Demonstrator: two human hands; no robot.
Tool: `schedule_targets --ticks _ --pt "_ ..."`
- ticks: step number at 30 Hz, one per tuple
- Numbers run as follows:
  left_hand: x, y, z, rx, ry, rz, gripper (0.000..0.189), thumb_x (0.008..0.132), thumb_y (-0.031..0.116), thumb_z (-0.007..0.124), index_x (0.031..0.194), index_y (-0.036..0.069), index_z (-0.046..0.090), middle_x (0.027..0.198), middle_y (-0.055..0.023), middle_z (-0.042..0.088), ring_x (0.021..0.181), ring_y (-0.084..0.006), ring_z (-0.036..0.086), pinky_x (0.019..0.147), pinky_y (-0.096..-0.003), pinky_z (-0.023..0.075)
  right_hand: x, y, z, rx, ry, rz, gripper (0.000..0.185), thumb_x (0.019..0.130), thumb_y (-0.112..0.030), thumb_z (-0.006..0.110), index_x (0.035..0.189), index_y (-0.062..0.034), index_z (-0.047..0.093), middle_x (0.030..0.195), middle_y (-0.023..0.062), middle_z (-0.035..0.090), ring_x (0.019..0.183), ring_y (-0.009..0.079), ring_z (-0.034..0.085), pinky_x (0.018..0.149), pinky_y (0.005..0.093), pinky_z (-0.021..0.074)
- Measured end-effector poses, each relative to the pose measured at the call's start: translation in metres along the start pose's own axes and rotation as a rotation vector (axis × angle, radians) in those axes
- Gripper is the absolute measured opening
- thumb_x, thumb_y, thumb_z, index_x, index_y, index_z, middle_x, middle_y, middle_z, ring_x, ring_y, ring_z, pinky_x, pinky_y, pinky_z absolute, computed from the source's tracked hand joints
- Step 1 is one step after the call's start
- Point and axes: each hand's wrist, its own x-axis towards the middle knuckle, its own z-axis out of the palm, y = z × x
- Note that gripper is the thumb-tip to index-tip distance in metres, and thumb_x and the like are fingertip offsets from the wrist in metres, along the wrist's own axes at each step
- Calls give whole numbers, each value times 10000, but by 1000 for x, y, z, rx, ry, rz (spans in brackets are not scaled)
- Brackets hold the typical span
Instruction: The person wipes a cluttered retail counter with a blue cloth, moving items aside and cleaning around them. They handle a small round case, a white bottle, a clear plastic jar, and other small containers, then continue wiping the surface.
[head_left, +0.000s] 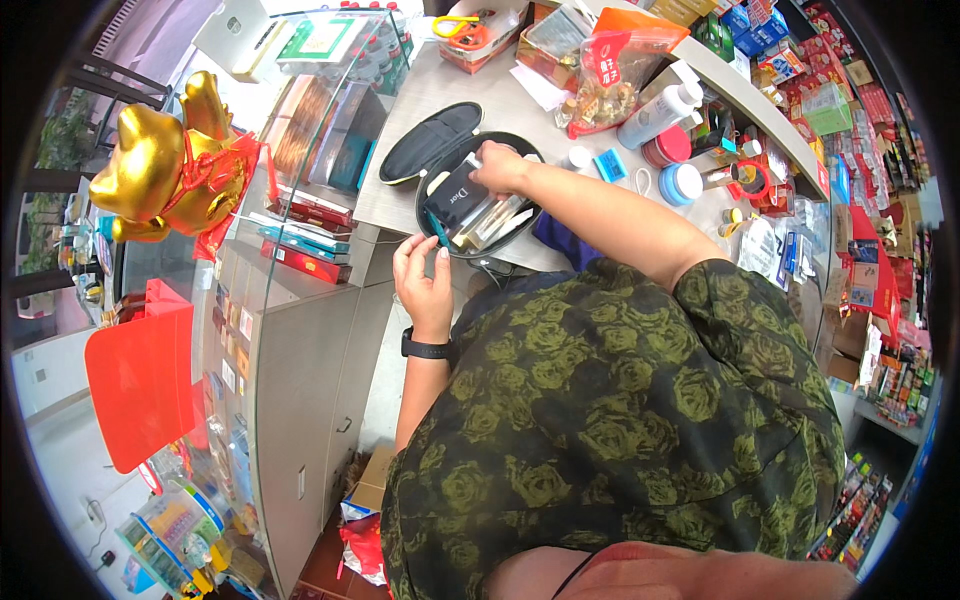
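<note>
A round black zip case (534, 225) lies on the counter with its lid (431, 142) folded back to the left. Inside are a dark Dior-branded flat case (454, 196) and several slim cosmetic items. My right hand (501, 169) reaches into it from the right, fingers curled down at the edge of the Dior item; what its fingertips hold is hidden. At the near left rim, my left hand (424, 281), with a black band on its wrist, pinches a thin teal stick (435, 226) between thumb and forefinger.
Right of the case stand a white jar (577, 157), a blue box (610, 165), a pump bottle (660, 116) and red (667, 146) and blue jars (679, 184). Behind is a snack bag (611, 79). A golden cat figure (150, 169) and a glass-topped cabinet (307, 360) stand left.
</note>
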Motion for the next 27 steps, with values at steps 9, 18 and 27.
schedule_targets --ticks 9,18,27 --pt "5 9 -7 -105 7 -95 224 840 100 697 1048 24 670 1141 -117 594 1057 -250 577 897 -346 459 -25 4 -49 -151 -3 -216 303 888 -287 663 975 4 659 792 86 638 719 205 613 669 364 488" --pt "41 42 -37 -1040 -124 -340 497 856 129 724 1272 -47 518 1239 -120 579 1121 -187 549 988 -311 425 -91 -39 -64 387 -167 -377 362 892 -288 662 1101 7 650 899 44 657 827 133 592 744 300 469" --pt "46 71 -50 -847 41 -305 306 862 -17 642 1161 -52 588 1126 -127 648 1005 -184 631 923 -320 494 -103 -26 -50 561 -264 -417 350 923 -350 635 1091 -43 650 833 5 644 574 37 506 471 210 428"
